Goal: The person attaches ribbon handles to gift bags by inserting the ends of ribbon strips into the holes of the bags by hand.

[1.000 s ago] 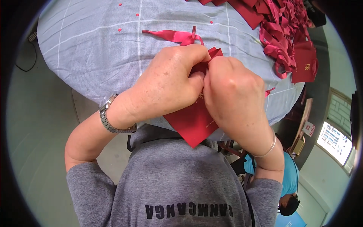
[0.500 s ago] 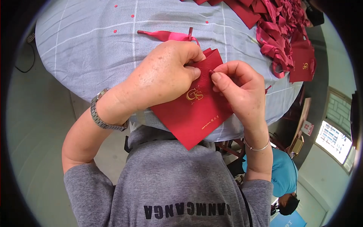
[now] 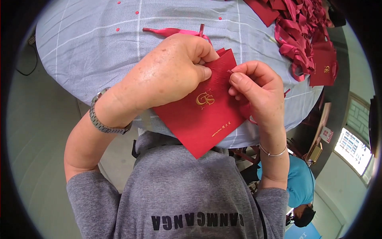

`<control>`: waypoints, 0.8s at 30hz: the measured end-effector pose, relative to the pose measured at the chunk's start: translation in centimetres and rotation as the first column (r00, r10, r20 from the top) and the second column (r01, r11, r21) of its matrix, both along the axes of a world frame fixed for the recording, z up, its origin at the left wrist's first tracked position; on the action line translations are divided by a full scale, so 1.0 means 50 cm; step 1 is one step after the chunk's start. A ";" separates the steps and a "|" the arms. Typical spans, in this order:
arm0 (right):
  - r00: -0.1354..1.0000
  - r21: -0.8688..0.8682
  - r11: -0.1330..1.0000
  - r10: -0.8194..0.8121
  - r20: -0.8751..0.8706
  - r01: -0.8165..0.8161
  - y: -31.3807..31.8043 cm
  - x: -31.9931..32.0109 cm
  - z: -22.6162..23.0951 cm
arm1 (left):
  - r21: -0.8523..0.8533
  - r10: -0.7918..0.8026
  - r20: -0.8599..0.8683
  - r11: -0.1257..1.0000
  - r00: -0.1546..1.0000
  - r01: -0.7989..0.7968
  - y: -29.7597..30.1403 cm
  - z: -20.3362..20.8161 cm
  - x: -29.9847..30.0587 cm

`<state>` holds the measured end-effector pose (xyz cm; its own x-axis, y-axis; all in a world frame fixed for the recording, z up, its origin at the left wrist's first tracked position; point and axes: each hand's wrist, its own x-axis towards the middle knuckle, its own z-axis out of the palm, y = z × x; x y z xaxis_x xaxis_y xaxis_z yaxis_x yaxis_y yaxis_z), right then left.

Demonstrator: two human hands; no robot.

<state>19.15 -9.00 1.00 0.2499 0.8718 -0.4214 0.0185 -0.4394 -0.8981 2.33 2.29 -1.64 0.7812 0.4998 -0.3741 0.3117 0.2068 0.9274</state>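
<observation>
A flat red paper gift bag (image 3: 205, 123) with gold print hangs tilted over the table's near edge. Its upper edge is gripped by my left hand (image 3: 171, 69), thumb on the front and fingers curled at the opening. Beyond that hand lies a pink-red ribbon (image 3: 171, 31) with dark, stiff tips. My right hand (image 3: 260, 87), closed in a pinch beside the bag's upper right edge, holds a dark ribbon tip between thumb and forefinger. Some of this ribbon shows below the palm; the rest is hidden.
The round table wears a grey-blue cloth (image 3: 91, 51) with white lines and small red dots (image 3: 137, 12). At the far right are a heap of red ribbons (image 3: 296, 44) and more red bags (image 3: 324, 65). A person in a blue top (image 3: 298, 179) is at the lower right.
My right hand has drawn slightly rightward, bringing the ribbon tip from the bag's front to its edge. My left hand keeps its hold on the bag. The whole view has shifted slightly.
</observation>
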 end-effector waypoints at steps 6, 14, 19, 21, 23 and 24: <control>0.999 0.012 1.000 -0.004 0.033 0.003 -0.004 -0.004 -0.004 | 0.000 0.006 0.062 1.000 0.998 -0.006 -0.002 0.003 -0.004; 0.998 0.020 1.000 0.005 0.069 -0.006 -0.004 -0.007 -0.011 | -0.013 0.059 0.113 0.998 0.992 -0.058 -0.004 0.001 -0.004; 0.990 0.057 0.998 0.029 0.139 -0.038 -0.004 -0.015 -0.014 | 0.002 0.060 0.117 0.998 0.991 -0.061 -0.005 -0.006 -0.003; 0.982 0.069 0.996 0.037 0.186 -0.051 -0.004 -0.022 -0.012 | -0.015 0.061 0.148 0.998 0.987 -0.060 -0.005 -0.007 -0.004; 0.959 0.105 0.992 0.040 0.280 -0.072 -0.004 -0.029 -0.010 | 0.008 0.061 0.178 0.998 0.982 -0.063 -0.004 -0.005 -0.006; 0.959 0.105 0.992 0.040 0.281 -0.072 -0.003 -0.033 -0.010 | 0.007 0.061 0.179 0.998 0.982 -0.063 -0.005 -0.006 -0.007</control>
<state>17.51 -9.15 0.50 0.2930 0.9254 -0.2403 0.2962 -0.3268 -0.8975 2.01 2.06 -1.93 0.8024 0.5530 -0.2242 0.1274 0.2083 0.9697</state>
